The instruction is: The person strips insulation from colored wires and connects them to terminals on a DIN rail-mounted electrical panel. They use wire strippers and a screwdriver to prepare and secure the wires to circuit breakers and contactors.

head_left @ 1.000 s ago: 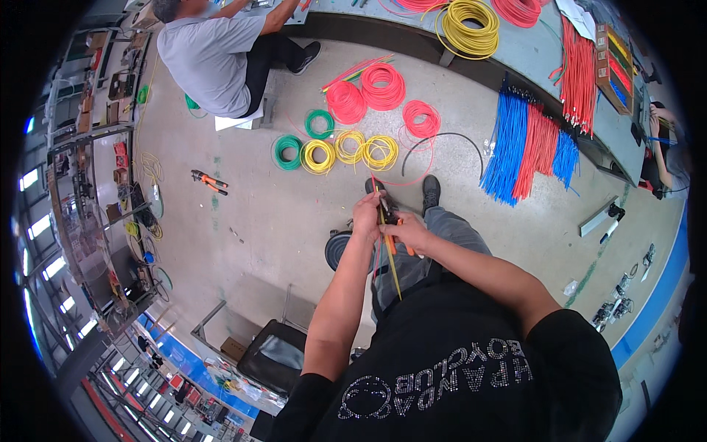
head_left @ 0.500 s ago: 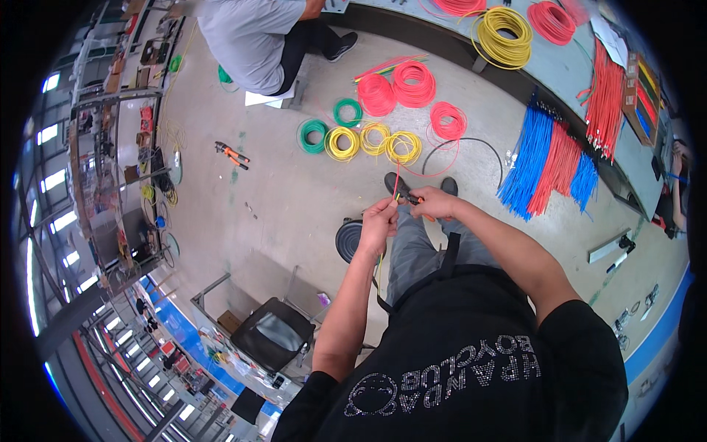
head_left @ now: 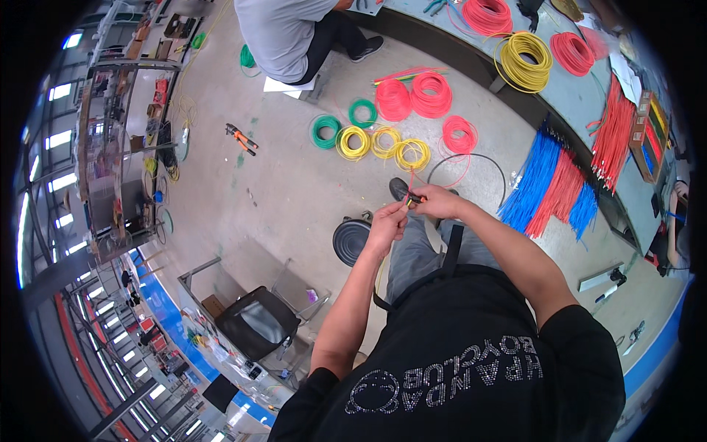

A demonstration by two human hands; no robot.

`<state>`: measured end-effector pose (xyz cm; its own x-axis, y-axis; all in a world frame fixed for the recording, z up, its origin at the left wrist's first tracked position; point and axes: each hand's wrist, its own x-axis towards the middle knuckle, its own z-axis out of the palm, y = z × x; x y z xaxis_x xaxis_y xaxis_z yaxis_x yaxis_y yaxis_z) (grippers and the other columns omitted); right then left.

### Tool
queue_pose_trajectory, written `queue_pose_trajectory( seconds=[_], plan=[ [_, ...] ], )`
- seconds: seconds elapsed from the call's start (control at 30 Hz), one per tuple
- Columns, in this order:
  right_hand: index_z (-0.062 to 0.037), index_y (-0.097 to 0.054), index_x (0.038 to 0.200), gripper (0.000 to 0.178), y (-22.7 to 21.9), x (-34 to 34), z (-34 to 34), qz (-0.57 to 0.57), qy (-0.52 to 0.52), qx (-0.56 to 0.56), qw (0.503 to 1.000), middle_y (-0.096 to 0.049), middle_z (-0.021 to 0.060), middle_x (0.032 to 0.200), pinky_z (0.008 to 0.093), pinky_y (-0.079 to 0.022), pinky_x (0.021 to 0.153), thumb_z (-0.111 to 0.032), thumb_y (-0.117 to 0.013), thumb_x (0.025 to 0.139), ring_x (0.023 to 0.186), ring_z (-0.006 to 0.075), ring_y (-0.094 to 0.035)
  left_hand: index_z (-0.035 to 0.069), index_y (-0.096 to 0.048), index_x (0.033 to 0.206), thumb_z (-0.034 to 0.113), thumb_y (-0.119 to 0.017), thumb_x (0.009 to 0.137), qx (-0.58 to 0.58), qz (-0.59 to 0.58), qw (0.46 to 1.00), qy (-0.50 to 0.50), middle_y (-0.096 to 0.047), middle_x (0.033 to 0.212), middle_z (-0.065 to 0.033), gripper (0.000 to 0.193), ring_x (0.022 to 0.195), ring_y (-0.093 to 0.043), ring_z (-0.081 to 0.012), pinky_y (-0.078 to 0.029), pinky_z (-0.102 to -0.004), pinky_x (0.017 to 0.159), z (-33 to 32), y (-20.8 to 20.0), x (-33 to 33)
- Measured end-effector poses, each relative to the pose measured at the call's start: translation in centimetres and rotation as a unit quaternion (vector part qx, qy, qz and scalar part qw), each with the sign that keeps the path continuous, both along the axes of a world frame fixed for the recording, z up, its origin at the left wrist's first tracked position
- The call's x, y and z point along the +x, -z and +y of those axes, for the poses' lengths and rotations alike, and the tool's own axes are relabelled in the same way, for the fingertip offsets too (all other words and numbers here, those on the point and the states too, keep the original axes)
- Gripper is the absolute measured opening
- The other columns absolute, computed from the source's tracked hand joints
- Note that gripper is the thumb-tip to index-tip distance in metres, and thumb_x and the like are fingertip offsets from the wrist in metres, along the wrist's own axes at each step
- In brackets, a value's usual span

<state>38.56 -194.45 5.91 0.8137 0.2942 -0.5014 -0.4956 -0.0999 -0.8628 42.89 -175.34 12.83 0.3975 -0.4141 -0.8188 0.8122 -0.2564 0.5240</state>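
Observation:
In front of my lap, my left hand (head_left: 388, 223) pinches thin wire, yellow-green at the fingertips; a red strand runs up from there toward the floor coils. My right hand (head_left: 439, 202) is closed around a pair of pliers (head_left: 418, 198) with dark and orange parts. The tool's head meets the wire at my left fingertips; whether its jaws bite on the wire is too small to tell. Beyond my hands lie yellow wire coils (head_left: 412, 155), green wire coils (head_left: 325, 132) and red wire coils (head_left: 431, 94) on the floor.
Blue cut wires (head_left: 526, 177) and red ones hang off the workbench (head_left: 560, 110) at right. A person (head_left: 283, 37) sits at the far side. Orange-handled cutters (head_left: 241, 139) lie on the floor at left. A black chair (head_left: 258, 324) and a round black object (head_left: 351, 241) stand nearby.
My hands have come closer together, and the pliers are now right at my left fingertips. The whole view has shifted slightly, moving the floor coils right and down.

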Motion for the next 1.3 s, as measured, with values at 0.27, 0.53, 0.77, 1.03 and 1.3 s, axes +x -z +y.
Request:
queue_pose_trajectory(
  seconds=[0.27, 0.53, 0.77, 1.03, 1.3],
  plan=[
    [-0.005, -0.066, 0.1, 0.019, -0.4, -0.5, 0.0, 0.026, 0.009, -0.002, 1.0, -0.059, -0.0005, 0.081, 0.0303, -0.045, 0.069, -0.009, -0.07, 0.082, 0.078, 0.0098, -0.053, 0.008, -0.069, 0.115, 0.019, -0.053, 0.105, 0.005, -0.006, 1.0, 0.009, -0.038, 0.063, 0.0086, 0.022, 0.049, -0.027, -0.0029, -0.02, -0.0217, 0.046, -0.1, -0.5, -0.1],
    [-0.0057, -0.069, 0.103, 0.025, 1.1, -1.6, 1.4, -0.061, 0.08, -0.07, 0.992, -0.063, 0.0062, 0.079, 0.0333, -0.048, 0.069, -0.014, -0.069, 0.079, 0.073, 0.0149, -0.057, 0.01, -0.069, 0.119, 0.02, -0.055, 0.104, 0.007, 0.001, 1.0, 0.023, -0.039, 0.064, 0.0085, 0.022, 0.05, -0.029, -0.0032, -0.022, -0.0216, 0.046, 0.3, -0.6, 0.4],
    [-0.002, -0.066, 0.1, 0.018, 1.8, -4.9, 0.7, 0.095, 0.176, 0.001, 0.98, -0.061, 0.0031, 0.072, 0.028, -0.047, 0.056, -0.015, -0.069, 0.089, 0.062, 0.0112, -0.057, 0.007, -0.066, 0.12, 0.023, -0.055, 0.105, -0.051, -0.046, 0.994, -0.087, -0.044, 0.067, 0.0058, 0.025, 0.054, -0.036, -0.0049, -0.032, -0.023, 0.05, 5.7, -0.2, 2.6],
    [-0.002, -0.064, 0.108, 0.023, -2.4, -2.3, 5.2, 0.092, 0.179, 0.096, 0.975, -0.059, -0.0012, 0.078, 0.024, -0.047, 0.055, -0.014, -0.074, 0.091, 0.063, 0.0071, -0.056, 0.006, -0.057, 0.128, 0.024, -0.051, 0.107, -0.248, -0.051, 0.881, -0.4, -0.059, 0.084, -0.0013, 0.028, 0.072, -0.057, -0.0123, -0.052, -0.0309, 0.068, 13.0, -1.2, 9.4],
    [-0.0011, -0.068, 0.109, 0.024, -11.1, 11.1, 20.8, -0.125, -0.04, -0.002, 0.991, -0.06, -0.0022, 0.083, 0.0244, -0.05, 0.069, -0.018, -0.073, 0.092, 0.076, 0.005, -0.057, 0.005, -0.055, 0.129, 0.019, -0.057, 0.105, -0.335, 0.01, 0.807, -0.486, -0.059, 0.088, -0.0015, 0.028, 0.077, -0.058, -0.0105, -0.054, -0.0291, 0.075, 21.2, -1.5, 13.5]
  ],
)
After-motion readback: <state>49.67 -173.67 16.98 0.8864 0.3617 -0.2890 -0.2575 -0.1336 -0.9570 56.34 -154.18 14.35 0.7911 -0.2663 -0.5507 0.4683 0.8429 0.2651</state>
